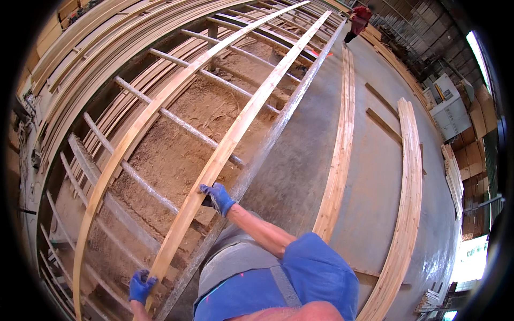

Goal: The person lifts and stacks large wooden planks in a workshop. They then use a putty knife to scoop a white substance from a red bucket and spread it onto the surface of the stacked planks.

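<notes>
A long pale wooden board (pixel 240 127) lies across the metal rollers of a long rack, running away from me. My left hand (pixel 141 285), in a blue glove, is closed on this board's left edge near its close end. Farther along, my right hand (pixel 218 198), gloved in blue too, grips the right edge, its thumb at the top and the other fingers partly hidden. To the left, a second long board (pixel 122 148) rests on the same rollers, apart from both hands.
Sawdust (pixel 179 136) fills the space beneath the rollers (pixel 150 190). A metal rail (pixel 270 136) borders the rack's right side. Long boards (pixel 337 171) and a board stack (pixel 404 198) lie on the concrete floor. Someone in dark red (pixel 360 20) stands far off.
</notes>
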Demonstrator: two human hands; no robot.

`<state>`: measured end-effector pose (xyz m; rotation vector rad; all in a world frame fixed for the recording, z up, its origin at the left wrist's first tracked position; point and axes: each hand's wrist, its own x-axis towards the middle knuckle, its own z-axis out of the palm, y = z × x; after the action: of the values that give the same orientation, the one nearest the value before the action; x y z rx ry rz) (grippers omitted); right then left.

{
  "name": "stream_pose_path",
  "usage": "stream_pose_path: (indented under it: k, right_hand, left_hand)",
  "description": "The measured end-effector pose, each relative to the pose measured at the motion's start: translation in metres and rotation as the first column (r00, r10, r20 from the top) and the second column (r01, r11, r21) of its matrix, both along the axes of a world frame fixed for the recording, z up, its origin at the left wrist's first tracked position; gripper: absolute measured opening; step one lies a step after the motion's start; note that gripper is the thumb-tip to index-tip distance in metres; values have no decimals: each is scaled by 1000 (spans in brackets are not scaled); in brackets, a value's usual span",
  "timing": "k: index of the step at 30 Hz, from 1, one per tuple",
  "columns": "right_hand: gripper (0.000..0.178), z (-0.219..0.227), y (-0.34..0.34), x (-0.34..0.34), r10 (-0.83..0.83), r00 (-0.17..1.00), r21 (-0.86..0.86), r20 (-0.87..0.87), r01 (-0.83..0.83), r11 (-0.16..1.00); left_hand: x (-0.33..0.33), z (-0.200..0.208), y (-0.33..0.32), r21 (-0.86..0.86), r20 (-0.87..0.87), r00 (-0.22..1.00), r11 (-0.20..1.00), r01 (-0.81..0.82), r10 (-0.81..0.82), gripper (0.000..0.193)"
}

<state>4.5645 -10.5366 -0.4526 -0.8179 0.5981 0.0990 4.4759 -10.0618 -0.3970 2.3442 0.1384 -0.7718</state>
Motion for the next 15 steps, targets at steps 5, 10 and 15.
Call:
stream_pose_path:
  k: [5, 10, 15]
  right_hand:
    - [30, 17, 1, 11, 18, 995, 125, 96, -30, 992]
    - [44, 35, 21, 59, 119, 951, 283, 285, -203, 937]
    - [39, 48, 18, 44, 738, 661, -475, -134, -697, 537]
  left_hand:
    - [-5, 52, -8, 310, 209, 932, 924, 223, -295, 52]
    - [11, 88, -7, 541, 512, 752, 836, 95, -417, 57]
    - [36, -31, 18, 711, 548, 653, 702, -35, -523, 65]
